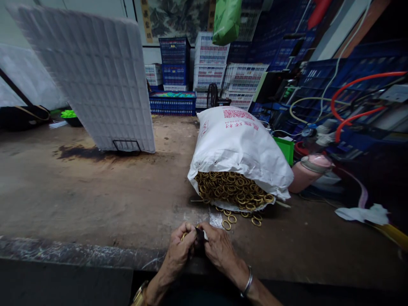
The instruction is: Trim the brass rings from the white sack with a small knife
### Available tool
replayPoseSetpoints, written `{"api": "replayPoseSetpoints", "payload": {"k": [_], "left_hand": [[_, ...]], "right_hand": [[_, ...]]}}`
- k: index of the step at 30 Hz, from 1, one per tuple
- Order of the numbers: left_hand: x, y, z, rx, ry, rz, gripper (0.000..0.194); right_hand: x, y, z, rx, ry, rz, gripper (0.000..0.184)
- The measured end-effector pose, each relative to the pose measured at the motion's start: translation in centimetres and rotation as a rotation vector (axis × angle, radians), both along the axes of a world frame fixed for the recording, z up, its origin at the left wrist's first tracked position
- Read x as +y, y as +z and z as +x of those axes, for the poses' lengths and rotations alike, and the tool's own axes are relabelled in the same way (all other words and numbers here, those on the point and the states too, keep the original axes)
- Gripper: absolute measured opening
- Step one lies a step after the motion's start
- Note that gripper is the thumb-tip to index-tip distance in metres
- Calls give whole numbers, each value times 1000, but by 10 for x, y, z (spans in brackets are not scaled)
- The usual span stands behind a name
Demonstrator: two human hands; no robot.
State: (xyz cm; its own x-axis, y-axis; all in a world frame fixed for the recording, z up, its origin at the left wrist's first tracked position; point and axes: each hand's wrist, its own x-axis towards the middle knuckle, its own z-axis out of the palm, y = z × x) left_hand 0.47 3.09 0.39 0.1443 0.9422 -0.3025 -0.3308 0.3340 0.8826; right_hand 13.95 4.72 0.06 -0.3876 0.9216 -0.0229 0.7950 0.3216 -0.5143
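Observation:
My left hand [180, 248] is closed with a gold-coloured ring [184, 236] showing between its fingers. Beside it, my right hand [221, 250] is closed on a small dark piece [200, 236], whose kind I cannot make out. The fingertips of both hands meet around this piece, just above the table's front edge. Beyond them lies a white woven sack [239, 140] with red print, its mouth facing me and full of gold-coloured rings [229, 187]. Several loose rings [232, 219] have spilled onto the tabletop in front of the sack.
A white ribbed panel [105, 80] stands upright on the brown table [95, 191] at left. Blue crates [174, 61] and white crates [210, 53] are stacked behind. On the right are a pink bottle [309, 172], orange hoses [360, 85] and a white cloth [363, 213].

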Motion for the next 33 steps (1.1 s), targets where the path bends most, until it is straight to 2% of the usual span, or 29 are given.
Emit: {"api": "replayPoseSetpoints", "payload": {"k": [5, 10, 13, 16, 19, 21, 24, 26, 28, 31, 33], "left_hand": [[0, -3, 0, 36, -5, 20, 30], [1, -9, -3, 104, -47, 60, 32], [-2, -7, -5, 94, -72, 43, 32], [-9, 1, -6, 0, -121, 16, 29], [-13, 9, -5, -145, -191, -56, 28], [-11, 11, -3, -259, -165, -113, 28], [-6, 6, 0, -371, -81, -179, 29], [-2, 0, 1, -374, -32, -210, 31], [3, -7, 0, -353, -30, -209, 35], [11, -19, -3, -300, -129, -166, 39], [15, -26, -6, -330, -102, -107, 34]], "right_hand": [[0, -1, 1, -48, -16, 1, 40], [0, 3, -1, -113, -10, -71, 36], [1, 3, -2, -155, -33, -74, 35], [6, 2, 5, -208, -120, -53, 35], [10, -2, 23, -259, -265, -20, 33], [10, -7, 37, -240, -347, 42, 30], [8, -17, 54, -179, -402, 131, 18], [7, -24, 60, -177, -420, 132, 15], [10, -30, 65, -186, -448, 91, 17], [16, -37, 71, -164, -444, 11, 21], [19, -42, 73, -120, -433, -7, 22]]}}
